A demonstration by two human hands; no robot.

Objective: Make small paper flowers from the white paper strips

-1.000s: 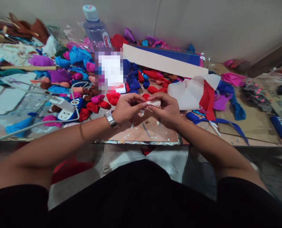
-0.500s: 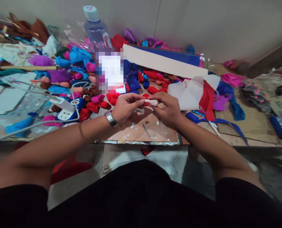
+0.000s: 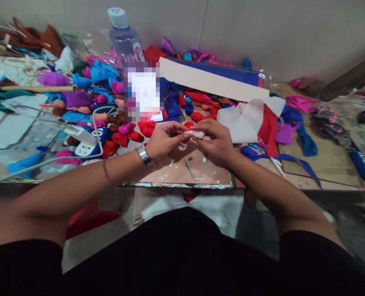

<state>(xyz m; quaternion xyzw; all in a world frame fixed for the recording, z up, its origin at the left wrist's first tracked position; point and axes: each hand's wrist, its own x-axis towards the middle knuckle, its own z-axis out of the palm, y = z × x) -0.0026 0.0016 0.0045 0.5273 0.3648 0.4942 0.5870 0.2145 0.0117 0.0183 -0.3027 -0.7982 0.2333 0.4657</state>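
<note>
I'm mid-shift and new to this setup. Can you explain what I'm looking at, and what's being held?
There is no machine here: you see a person's bare left hand and right hand. The view looks forward and down from one camera worn on the person's head. Their fingertips hold a small pale bundle between them, above a worktable. What it is made of, I can't tell.

Around the hands lie red bundles among other colourful ones, a whitish sheet and a long pale strip. A capped bottle stands behind.
</note>
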